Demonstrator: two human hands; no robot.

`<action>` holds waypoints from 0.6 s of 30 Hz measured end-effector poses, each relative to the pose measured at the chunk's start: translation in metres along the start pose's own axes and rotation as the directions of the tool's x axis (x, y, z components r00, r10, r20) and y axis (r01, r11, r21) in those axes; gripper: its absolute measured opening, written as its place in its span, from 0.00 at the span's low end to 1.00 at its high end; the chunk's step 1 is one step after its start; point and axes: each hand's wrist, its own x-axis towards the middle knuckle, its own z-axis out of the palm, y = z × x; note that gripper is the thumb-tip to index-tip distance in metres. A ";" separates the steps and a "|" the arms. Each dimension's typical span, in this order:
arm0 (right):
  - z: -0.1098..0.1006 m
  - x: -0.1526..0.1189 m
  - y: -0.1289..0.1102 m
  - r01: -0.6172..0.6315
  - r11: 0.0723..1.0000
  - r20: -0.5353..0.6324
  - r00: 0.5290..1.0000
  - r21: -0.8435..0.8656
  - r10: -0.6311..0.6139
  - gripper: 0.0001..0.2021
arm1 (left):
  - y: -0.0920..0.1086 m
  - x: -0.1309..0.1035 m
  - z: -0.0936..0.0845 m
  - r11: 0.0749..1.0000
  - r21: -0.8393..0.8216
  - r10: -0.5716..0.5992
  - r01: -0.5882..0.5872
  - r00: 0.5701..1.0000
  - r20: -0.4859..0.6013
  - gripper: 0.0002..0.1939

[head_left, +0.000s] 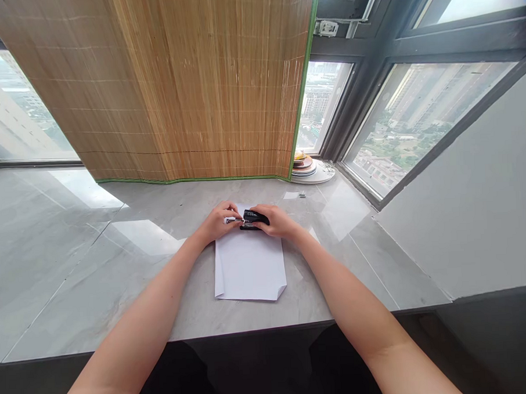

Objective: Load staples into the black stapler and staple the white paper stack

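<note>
A black stapler (pixel 256 218) lies over the far end of a white sheet of paper (pixel 251 267), with its front end pointing left. My right hand (pixel 275 219) is closed around the rear of the stapler. At the stapler's front end, my left hand (pixel 223 220) pinches a small silvery metal piece (pixel 232 220); whether it is joined to the stapler I cannot tell. The paper lies flat, its left edge folded over and its near right corner turned up. Beyond my right hand, two small grey strips like staples (pixel 302 195) rest on the counter.
The grey marble-look counter (pixel 131 284) has its front edge close to me. A bamboo blind (pixel 197 89) hangs down to the counter at the back. Stacked plates (pixel 309 170) stand in the corner beside the window (pixel 399 127). A white wall (pixel 468 211) bounds the right side.
</note>
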 end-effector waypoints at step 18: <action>-0.001 -0.001 0.002 -0.006 1.000 0.005 1.000 0.016 0.006 0.14 | -0.014 -0.017 -0.030 0.994 -0.054 -0.091 0.095 0.993 0.076 0.14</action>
